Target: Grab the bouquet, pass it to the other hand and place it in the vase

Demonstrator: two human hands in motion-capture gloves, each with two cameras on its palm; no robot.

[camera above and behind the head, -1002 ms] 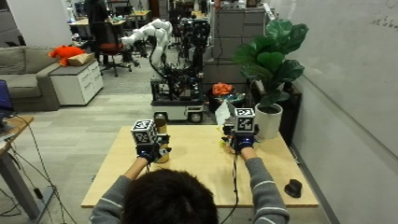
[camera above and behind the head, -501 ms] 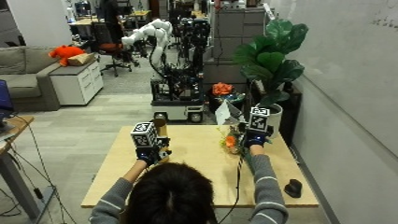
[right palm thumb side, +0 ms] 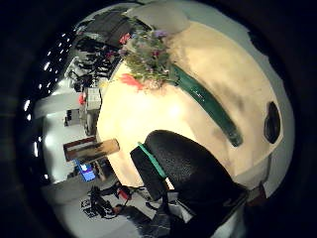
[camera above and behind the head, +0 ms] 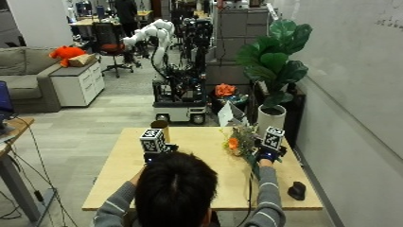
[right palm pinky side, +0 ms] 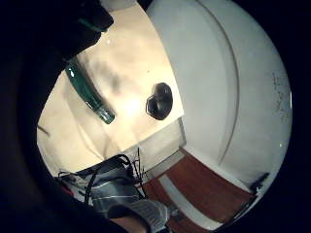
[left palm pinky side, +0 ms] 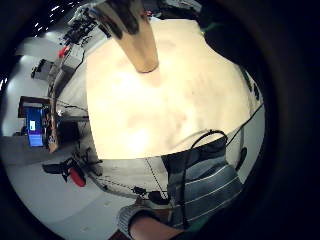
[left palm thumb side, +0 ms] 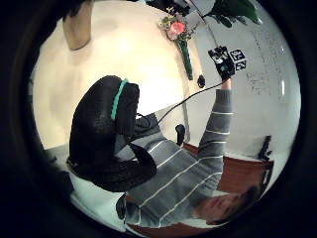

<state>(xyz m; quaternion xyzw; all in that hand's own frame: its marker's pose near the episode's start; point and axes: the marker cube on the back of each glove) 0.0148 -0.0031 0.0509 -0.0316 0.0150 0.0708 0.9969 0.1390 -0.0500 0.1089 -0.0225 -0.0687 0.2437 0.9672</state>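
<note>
- Outside view: the bouquet [camera above and behind the head: 239, 141] is at the right side of the worktop [camera above and behind the head: 119, 175], flowers toward the far edge, with the right hand [camera above and behind the head: 269, 152] at its stem end, so the pick-up looks under way. Whether the bouquet is already off the surface cannot be told here. The left hand [camera above and behind the head: 153, 152] hovers over the left middle of the worktop, near the tan vase [camera above and behind the head: 160, 126] at the far edge, probably waiting for the hand-over.
- Left little finger side palm view: only the vase [left palm pinky side: 134, 37] and bare worktop show beneath this palm; it holds nothing.
- Left thumb side palm view: the left thumb [left palm thumb side: 110, 144] is loosely curled on nothing. Across the worktop the bouquet [left palm thumb side: 179, 39] lies with its green stem pointing toward the near edge, the right hand [left palm thumb side: 224, 64] above it.
- Right little finger side palm view: the green stem [right palm pinky side: 90, 94] runs out from under the dark fingers, its shadow close on the worktop. A small black object [right palm pinky side: 160, 101] sits near the right edge.
- Right thumb side palm view: flowers and stem [right palm thumb side: 205, 101] lie below the palm. The thumb [right palm thumb side: 183, 163] curls beside the stem; whether the fingers have closed on it I cannot tell.
</note>
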